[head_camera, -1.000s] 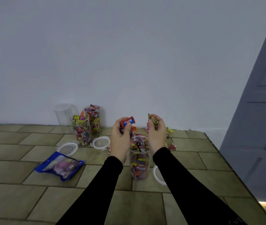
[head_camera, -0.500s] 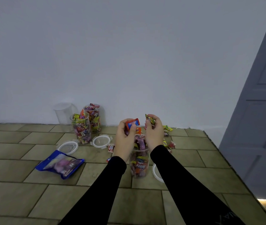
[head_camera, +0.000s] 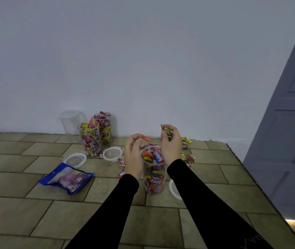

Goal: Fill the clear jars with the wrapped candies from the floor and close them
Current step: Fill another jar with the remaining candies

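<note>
A clear jar (head_camera: 154,178) stands on the tiled floor between my hands, filled with wrapped candies almost to its rim. My left hand (head_camera: 134,155) hovers at the jar's left rim with its fingers curled and apart. A small orange candy (head_camera: 148,139) sits just past its fingertips. My right hand (head_camera: 171,146) is above the jar's right rim, pinching a green-yellow candy (head_camera: 165,130). Loose candies (head_camera: 186,141) lie behind and to the right of the jar. The jar's white lid (head_camera: 173,192) lies at its right, half hidden by my forearm.
Two full jars (head_camera: 91,139) (head_camera: 105,128) and an empty jar (head_camera: 71,124) stand by the wall at the left. Two white lids (head_camera: 75,159) (head_camera: 113,153) and a blue candy bag (head_camera: 67,177) lie on the floor. A grey door (head_camera: 287,141) bounds the right side.
My left hand has let go of the blue-orange candy, which now lies on top in the jar, and its fingers have spread. My right hand has stayed shut on its candy above the rim.
</note>
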The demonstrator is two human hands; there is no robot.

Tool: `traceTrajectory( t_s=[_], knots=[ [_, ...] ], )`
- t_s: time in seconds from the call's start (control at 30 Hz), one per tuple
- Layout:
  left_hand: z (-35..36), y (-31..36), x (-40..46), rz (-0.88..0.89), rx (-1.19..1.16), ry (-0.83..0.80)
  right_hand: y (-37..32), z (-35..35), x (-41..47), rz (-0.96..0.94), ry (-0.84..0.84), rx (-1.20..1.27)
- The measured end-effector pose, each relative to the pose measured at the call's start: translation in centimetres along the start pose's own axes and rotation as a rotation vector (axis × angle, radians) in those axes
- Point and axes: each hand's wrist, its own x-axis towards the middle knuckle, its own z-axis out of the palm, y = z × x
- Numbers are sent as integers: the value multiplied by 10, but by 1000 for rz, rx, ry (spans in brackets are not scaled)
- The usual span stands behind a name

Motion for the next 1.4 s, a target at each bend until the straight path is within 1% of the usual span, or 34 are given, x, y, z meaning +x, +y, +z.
traceTrajectory(
  t_s=[0.03, 0.07, 0.17, 0.2, 0.27, 0.33, 0.43, 0.57, 0.7, 0.8, 0.83, 0.87, 1.0, 1.1, 1.27, 1.4],
  knots=[
    [-2, -8, 0, -30, 39, 2, 0, 0, -1, 1, -4, 7],
    [-4, -16, 2, -96, 56, -23, -1, 0, -1, -1, -7, 21],
    [0, -29, 0, -442, -72, -107, -4, -1, -3, -11, -25, 48],
    [1, -33, -2, -503, -84, -124, -5, -1, -4, -13, -40, 47],
    [3, -36, -5, -554, -103, -106, -7, -2, -5, -13, -82, 37],
    [5, -34, -7, -553, -122, -70, -9, -4, -7, 0, -144, 54],
    [6, -32, -8, -521, -129, -59, -11, -7, -7, 21, -276, 102],
    [4, -32, -9, -517, -131, -58, -11, -12, -8, -32, -406, 14],
    [5, -31, -9, -515, -133, -64, -12, -20, -8, -133, -502, -169],
    [3, -32, -10, -492, -125, -60, -16, -29, -2, -374, -573, -445],
    [2, -34, -10, -476, -128, -61, -19, -32, 0, -436, -618, -535],
    [2, -39, -9, -464, -129, -66, -22, -34, 2, -454, -671, -622],
    [2, -51, -6, -468, -126, -64, -38, -31, 10, -294, -886, -973],
    [0, -53, -5, -497, -109, -53, -44, -22, 10, -245, -984, -1100],
    [3, -40, -9, -504, -84, -25, -39, -10, 2, -328, -1025, -1240],
    [3, -43, -6, -508, -104, -24, -37, 0, 2, -280, -1050, -1243]
  ],
)
